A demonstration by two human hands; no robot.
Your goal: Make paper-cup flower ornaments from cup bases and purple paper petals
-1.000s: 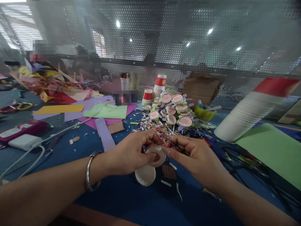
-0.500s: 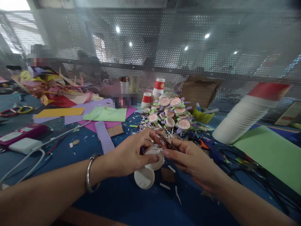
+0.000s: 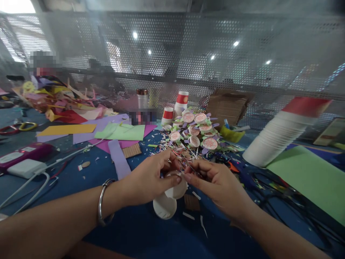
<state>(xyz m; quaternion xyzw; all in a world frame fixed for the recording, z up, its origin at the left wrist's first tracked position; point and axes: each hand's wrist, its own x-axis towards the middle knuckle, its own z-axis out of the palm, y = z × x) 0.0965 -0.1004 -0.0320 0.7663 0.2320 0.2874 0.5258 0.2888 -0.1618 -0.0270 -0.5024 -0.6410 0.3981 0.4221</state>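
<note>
Between the thumb and fingers of my left hand (image 3: 159, 176) is a white paper cup base (image 3: 180, 189), round and shallow. Another white cup base (image 3: 165, 207) lies just below it, overlapped by the first. My right hand (image 3: 211, 180) pinches a slim dark tool (image 3: 192, 167); its kind is mostly hidden by the fingers. The right fingertips meet the edge of the held cup base, close to my left thumb. Directly behind both hands rises a pile of small turtle-like paper pieces (image 3: 194, 141) with red-patterned round tops and green and purple tabs.
Stacked paper cups (image 3: 280, 133) lean at the right beside green paper (image 3: 309, 183) and black cables (image 3: 285, 201). Coloured sheets (image 3: 124, 132), a white charger (image 3: 27, 168) and scissors (image 3: 27, 126) lie left. Cardboard (image 3: 192, 202) and paper scraps litter the blue table. A perforated screen (image 3: 172, 46) stands behind.
The dark tool has turned and shows less between my right fingers. My right hand has shifted slightly left, and the held cup base has tilted and dropped a little.
</note>
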